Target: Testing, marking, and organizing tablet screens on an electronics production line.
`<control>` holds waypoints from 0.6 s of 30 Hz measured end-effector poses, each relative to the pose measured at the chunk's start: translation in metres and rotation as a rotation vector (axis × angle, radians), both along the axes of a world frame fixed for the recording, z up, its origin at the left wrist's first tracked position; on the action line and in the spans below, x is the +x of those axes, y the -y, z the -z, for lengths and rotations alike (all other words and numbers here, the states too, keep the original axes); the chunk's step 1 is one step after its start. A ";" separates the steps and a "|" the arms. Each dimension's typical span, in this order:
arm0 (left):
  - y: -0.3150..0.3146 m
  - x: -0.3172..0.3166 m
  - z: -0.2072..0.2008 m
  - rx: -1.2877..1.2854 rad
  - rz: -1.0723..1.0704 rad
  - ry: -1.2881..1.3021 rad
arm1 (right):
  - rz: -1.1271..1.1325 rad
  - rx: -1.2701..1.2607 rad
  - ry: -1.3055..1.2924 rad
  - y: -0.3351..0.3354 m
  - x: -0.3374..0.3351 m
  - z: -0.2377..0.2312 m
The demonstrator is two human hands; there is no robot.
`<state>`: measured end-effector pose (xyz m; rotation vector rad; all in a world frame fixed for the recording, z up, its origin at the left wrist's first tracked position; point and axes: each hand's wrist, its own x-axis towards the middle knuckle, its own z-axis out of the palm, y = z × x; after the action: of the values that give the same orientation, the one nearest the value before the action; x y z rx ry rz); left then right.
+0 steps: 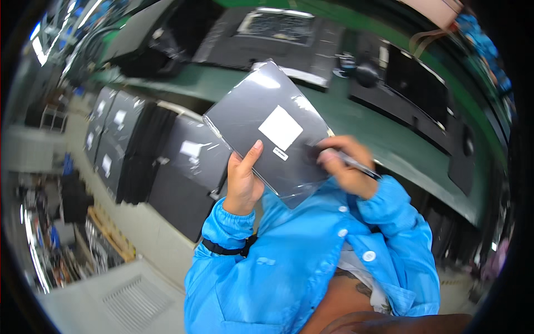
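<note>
A dark flat panel (250,114), wrapped in shiny clear film, is held tilted in front of my chest. On its face are a white square label (281,128) and a small white strip sticker (280,154). My left hand (243,181) grips the panel's left edge, thumb on top and the other fingers mostly hidden beneath. At the right edge my right hand (353,170), somewhat blurred, is closed around a dark pen (362,166). Its fingertips are over the panel's surface; whether the pen tip touches it I cannot tell.
Beyond the panel runs a green workbench (356,119) bearing a black foam tray with a film-wrapped screen (276,26) and another dark screen (417,83) in foam. To the left, film-wrapped dark panels (125,145) stand in rows beside black foam sheets (178,195).
</note>
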<state>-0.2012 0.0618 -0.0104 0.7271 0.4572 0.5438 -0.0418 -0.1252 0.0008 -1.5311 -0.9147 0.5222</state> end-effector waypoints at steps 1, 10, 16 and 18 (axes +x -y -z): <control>-0.011 -0.020 0.000 0.030 -0.082 -0.045 | 0.129 -0.004 0.309 0.002 0.009 -0.004; -0.119 -0.304 0.088 -0.060 -0.448 -0.221 | 0.455 -0.596 0.942 0.056 0.076 0.006; -0.108 -0.303 0.098 1.092 -0.157 -0.992 | 0.487 -0.345 0.909 0.064 0.077 0.023; -0.116 -0.219 0.084 0.341 -0.142 -0.744 | 0.424 -0.260 0.912 0.083 0.081 0.017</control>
<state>-0.4198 0.1779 -0.0946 1.2345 1.1307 0.4756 0.0395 -0.2080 -0.0163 -2.1787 -1.1653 -0.4345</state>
